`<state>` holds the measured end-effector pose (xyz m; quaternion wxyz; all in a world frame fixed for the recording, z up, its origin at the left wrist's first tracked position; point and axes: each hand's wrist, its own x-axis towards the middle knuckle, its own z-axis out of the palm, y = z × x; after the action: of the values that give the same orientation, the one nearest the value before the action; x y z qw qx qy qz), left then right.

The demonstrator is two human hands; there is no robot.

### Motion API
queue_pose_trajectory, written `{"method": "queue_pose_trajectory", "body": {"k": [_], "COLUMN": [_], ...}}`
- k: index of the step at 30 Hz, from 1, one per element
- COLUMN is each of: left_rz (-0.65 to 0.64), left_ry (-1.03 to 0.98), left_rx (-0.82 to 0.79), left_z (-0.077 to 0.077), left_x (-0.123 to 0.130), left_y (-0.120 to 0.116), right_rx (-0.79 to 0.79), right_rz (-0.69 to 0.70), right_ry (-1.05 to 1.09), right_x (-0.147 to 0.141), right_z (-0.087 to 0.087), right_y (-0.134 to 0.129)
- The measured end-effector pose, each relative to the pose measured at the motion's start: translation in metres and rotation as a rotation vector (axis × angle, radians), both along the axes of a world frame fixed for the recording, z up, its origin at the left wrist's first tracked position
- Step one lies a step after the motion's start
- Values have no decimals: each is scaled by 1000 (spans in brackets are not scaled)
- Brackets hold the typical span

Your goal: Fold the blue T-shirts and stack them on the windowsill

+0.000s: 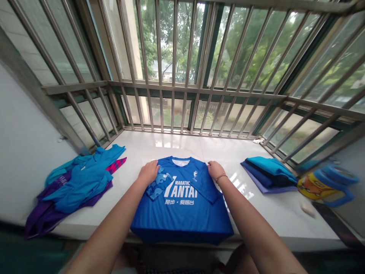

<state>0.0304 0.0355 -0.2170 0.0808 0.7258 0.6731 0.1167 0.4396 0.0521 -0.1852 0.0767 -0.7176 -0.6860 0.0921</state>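
A blue T-shirt (182, 219) with white marathon lettering lies front side up on the white sill, its neckline toward the window. Both sleeves are laid inward over the chest, the left one in a camouflage-like pattern. The hem drapes over the sill's front edge. My left hand (148, 171) is closed on the shirt's left shoulder edge, fingertips curled at the cloth. At the opposite shoulder, my right hand (216, 170), with a bracelet at the wrist, grips the fabric between bent fingers; the thumb is partly hidden.
A loose heap of blue and purple clothes (82, 179) lies left. To the right sit a stack of folded clothes (268, 173), a yellow and blue mug (322, 184), a small pale object (308, 208) and a dark flat object (336, 224). Metal window bars (173, 91) enclose the sill (137, 146).
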Motion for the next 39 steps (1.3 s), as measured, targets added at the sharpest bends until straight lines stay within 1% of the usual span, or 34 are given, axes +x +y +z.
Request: {"method": "queue_pose_trajectory", "body": {"k": [4,7,10,12,15,18,21,25,27,29,32,34,37,38,39], "left_rz": [135,176,194,200,199,213,238,269,282,284,236,145,-54,-107,-143], "left_ry": [-10,-57,-123,-177,-263,-307,-334,-392,-443,-518,-661,-784,-988,-1003,-969], "left_rx": [-48,-131,-213,-245,-257,-233,-238,-304,-349,-378,-374,-362,-320,-301,-288], "left_z": [11,19,25,28,29,25,20,18,21,27,36,40,36,32,28], "left_x": [-11,-16,-19,-23,-27,-28,-24,-17,-13,-10,-10,-17,-40,-51,-61], "left_y": [36,62,75,74,62,50,48,61,67,67,54,35,-7,-23,-39], "right_rx": [-65,-89,-92,-71,-20,11,10,-17,-32,-44,-48,-37,31,70,104], "right_rz": [-34,-58,-68,-76,-84,-69,-63,-101,-123,-139,-136,-113,-28,21,69], "right_ry": [61,100,129,148,194,250,277,281,289,307,360,406,480,498,503], "right_x": [6,4,2,2,5,8,5,-1,-5,-7,-8,-3,15,23,32], "right_z": [-1,-2,-1,1,6,8,6,2,2,4,11,17,20,17,14], "right_y": [23,33,37,34,21,2,-9,-4,4,10,7,-9,-54,-73,-91]}}
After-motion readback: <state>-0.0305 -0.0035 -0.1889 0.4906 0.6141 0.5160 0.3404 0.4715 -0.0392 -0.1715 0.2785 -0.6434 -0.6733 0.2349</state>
